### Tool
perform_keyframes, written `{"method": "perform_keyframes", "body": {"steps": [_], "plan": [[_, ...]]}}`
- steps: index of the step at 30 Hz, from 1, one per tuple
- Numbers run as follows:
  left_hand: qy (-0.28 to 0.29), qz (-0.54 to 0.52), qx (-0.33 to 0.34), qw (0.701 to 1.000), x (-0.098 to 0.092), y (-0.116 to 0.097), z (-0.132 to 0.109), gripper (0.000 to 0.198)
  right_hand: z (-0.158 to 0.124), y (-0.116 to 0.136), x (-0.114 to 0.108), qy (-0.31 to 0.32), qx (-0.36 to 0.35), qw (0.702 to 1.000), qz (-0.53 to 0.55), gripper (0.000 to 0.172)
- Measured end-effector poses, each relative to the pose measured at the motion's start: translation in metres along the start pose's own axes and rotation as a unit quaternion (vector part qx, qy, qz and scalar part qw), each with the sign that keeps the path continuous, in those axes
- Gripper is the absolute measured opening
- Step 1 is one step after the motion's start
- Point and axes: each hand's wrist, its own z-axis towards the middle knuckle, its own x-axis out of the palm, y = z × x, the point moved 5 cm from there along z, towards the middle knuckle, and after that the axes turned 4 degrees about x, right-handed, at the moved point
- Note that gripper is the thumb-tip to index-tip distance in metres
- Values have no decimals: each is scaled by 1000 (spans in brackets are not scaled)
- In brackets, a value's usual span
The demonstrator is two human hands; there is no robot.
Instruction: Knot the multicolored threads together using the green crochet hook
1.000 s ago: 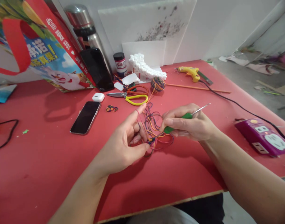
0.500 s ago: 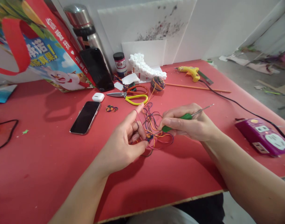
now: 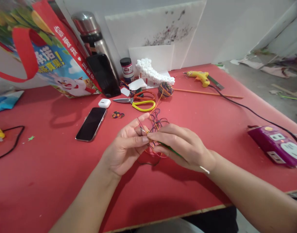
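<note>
My left hand (image 3: 129, 142) pinches a small multicoloured crochet piece (image 3: 147, 132) between thumb and fingers, and a strand of yarn runs over its raised index finger. In my right hand (image 3: 184, 145) is a crochet hook (image 3: 171, 149) with a green handle; its metal tip meets the piece at my left fingertips, and its other metal end sticks out by the wrist. Most of the piece is hidden by my fingers. Loose multicoloured yarn (image 3: 159, 121) lies tangled behind and under both hands, leading back to a yarn ball (image 3: 165, 89).
Scissors (image 3: 143, 105), a phone (image 3: 91, 124), a white earbud case (image 3: 104, 103) and a small finished-looking crochet bit (image 3: 118, 115) lie on the red table (image 3: 53, 174). Toward the right are a yellow glue gun (image 3: 199, 77) and a purple power socket (image 3: 276, 144). A bag (image 3: 63, 64) stands at left.
My right hand has moved left and turned over, bringing the hook's tip to the piece. My left hand has rotated, its palm showing more. The view has shifted slightly.
</note>
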Motion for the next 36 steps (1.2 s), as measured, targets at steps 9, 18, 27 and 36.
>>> {"method": "perform_keyframes", "body": {"steps": [9,18,27,36], "plan": [[-48,118,171,977,6,-9,-6,90,-6,11,18,-41,-13,984,-173,23],[-46,320,284,903,9,-19,-11,73,-3,16,9,-48,39,995,-72,22],[-37,390,296,871,3,-23,-10,76,1,2,-8,-46,145,985,80,17],[33,389,251,886,9,-17,-10,72,4,-31,-21,1,348,899,265,15]]}}
